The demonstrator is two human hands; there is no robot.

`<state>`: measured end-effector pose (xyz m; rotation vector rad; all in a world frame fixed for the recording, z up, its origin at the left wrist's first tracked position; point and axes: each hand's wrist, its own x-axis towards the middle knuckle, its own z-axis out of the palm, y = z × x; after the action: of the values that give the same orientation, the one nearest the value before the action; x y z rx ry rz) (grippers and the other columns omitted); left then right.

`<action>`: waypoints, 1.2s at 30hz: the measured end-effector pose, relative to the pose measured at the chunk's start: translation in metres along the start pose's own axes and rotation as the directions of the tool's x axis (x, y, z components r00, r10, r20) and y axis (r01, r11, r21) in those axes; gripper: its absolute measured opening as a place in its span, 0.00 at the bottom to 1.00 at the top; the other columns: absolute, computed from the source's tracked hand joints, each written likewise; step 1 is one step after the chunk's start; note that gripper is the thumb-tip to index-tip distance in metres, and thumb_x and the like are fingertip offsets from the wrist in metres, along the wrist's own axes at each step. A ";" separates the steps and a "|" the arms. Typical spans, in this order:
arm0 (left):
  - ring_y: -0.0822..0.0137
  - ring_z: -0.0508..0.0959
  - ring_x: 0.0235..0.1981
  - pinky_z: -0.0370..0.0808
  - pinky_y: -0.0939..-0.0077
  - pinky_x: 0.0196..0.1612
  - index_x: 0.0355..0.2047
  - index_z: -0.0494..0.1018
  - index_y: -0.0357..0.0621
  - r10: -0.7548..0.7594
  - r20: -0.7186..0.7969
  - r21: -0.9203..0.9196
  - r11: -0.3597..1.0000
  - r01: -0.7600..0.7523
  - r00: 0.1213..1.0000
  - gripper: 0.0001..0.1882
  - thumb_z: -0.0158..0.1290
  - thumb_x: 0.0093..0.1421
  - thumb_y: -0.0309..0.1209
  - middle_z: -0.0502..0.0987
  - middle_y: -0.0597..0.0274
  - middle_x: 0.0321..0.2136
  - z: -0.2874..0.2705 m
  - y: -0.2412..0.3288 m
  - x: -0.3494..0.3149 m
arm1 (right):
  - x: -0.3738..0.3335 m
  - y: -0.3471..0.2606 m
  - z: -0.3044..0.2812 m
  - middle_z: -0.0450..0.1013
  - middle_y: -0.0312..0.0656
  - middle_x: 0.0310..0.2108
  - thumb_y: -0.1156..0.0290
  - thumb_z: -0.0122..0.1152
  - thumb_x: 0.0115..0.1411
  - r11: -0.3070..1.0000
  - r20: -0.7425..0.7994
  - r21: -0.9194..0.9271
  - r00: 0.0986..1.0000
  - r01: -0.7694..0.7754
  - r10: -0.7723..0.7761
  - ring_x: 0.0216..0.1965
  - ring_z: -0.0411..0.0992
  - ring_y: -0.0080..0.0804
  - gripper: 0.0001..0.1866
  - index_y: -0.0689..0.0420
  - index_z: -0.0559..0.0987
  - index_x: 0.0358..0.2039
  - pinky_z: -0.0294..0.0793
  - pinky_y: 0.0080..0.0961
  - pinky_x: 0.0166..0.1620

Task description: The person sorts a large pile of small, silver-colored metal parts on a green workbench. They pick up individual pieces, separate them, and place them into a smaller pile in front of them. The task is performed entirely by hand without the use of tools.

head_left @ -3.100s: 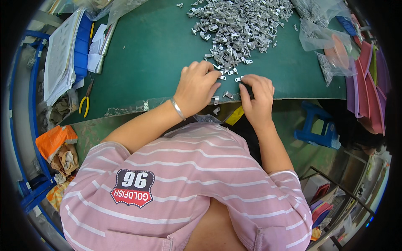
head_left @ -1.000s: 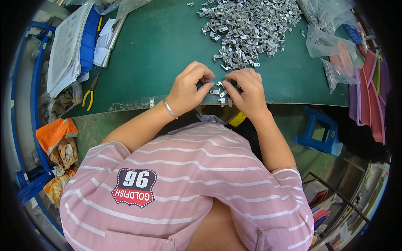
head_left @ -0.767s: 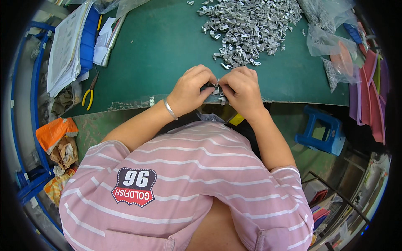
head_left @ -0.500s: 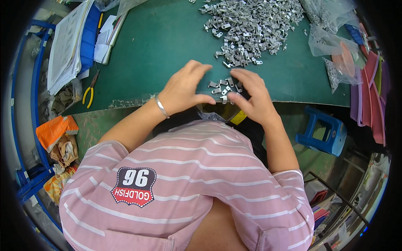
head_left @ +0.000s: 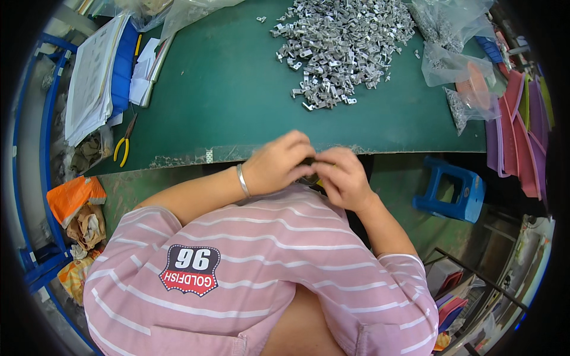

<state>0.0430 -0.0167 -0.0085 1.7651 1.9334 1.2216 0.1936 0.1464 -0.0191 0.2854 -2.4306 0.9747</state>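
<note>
Metal clips (head_left: 347, 53) heaped on far side of my left hand (head_left: 278, 164), slightly nearer, and right hand (head_left: 345, 179); axes mixed. Both blurred, close together; can't tell if gripping.

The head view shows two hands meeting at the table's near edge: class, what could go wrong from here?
1. The left hand and right hand meet over the green table's near edge, so anything small between the blurred fingertips might drop off it.

2. The pile of metal pieces lies loose, with nothing visible walling it in on the near side; a careless sweep could scatter some.

3. The yellow-handled pliers lie close to the edge and might get knocked off.
</note>
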 end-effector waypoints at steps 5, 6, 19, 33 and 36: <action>0.48 0.73 0.44 0.72 0.60 0.48 0.45 0.72 0.40 -0.052 -0.353 0.329 0.928 0.176 0.934 0.21 0.64 0.52 0.28 0.72 0.51 0.42 -0.013 -0.032 0.058 | 0.060 0.035 0.004 0.71 0.50 0.51 0.79 0.62 0.53 0.929 -0.211 -0.334 0.973 -0.162 0.094 0.51 0.70 0.52 0.18 0.60 0.77 0.47 0.69 0.42 0.54; 0.48 0.73 0.44 0.72 0.59 0.49 0.46 0.72 0.40 -0.080 -0.293 0.322 0.930 0.177 0.953 0.21 0.63 0.52 0.29 0.72 0.51 0.42 -0.014 -0.036 0.062 | 0.069 0.042 0.008 0.71 0.50 0.52 0.79 0.61 0.54 0.921 -0.223 -0.342 0.968 -0.186 0.113 0.52 0.69 0.52 0.19 0.60 0.77 0.48 0.69 0.42 0.54; 0.66 0.76 0.27 0.75 0.73 0.33 0.37 0.73 0.38 -0.136 -0.256 0.047 0.987 0.153 0.957 0.13 0.62 0.51 0.17 0.72 0.56 0.39 -0.009 -0.034 0.020 | 0.022 0.028 -0.010 0.73 0.52 0.47 0.80 0.62 0.56 0.903 -0.309 -0.169 0.891 -0.395 0.332 0.48 0.71 0.49 0.16 0.62 0.77 0.47 0.70 0.36 0.53; 0.67 0.78 0.31 0.76 0.77 0.35 0.36 0.76 0.37 -0.285 -0.216 -0.046 0.958 0.282 0.934 0.09 0.60 0.55 0.19 0.76 0.57 0.33 -0.019 -0.029 0.023 | 0.025 0.023 -0.015 0.77 0.47 0.40 0.84 0.63 0.52 0.904 -0.219 -0.264 0.934 -0.336 0.283 0.42 0.73 0.47 0.11 0.62 0.79 0.37 0.73 0.35 0.47; 0.69 0.79 0.36 0.77 0.78 0.39 0.36 0.75 0.35 -0.312 -0.236 -0.183 0.944 0.274 0.920 0.08 0.60 0.55 0.19 0.77 0.57 0.35 -0.022 -0.021 0.021 | 0.019 0.025 -0.014 0.77 0.47 0.37 0.85 0.63 0.52 0.910 -0.316 -0.272 0.923 -0.312 0.221 0.39 0.74 0.46 0.10 0.62 0.79 0.36 0.74 0.34 0.44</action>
<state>0.0088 -0.0045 -0.0030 1.2346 2.0918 1.4991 0.1732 0.1739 -0.0155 -0.2928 -2.3492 0.6578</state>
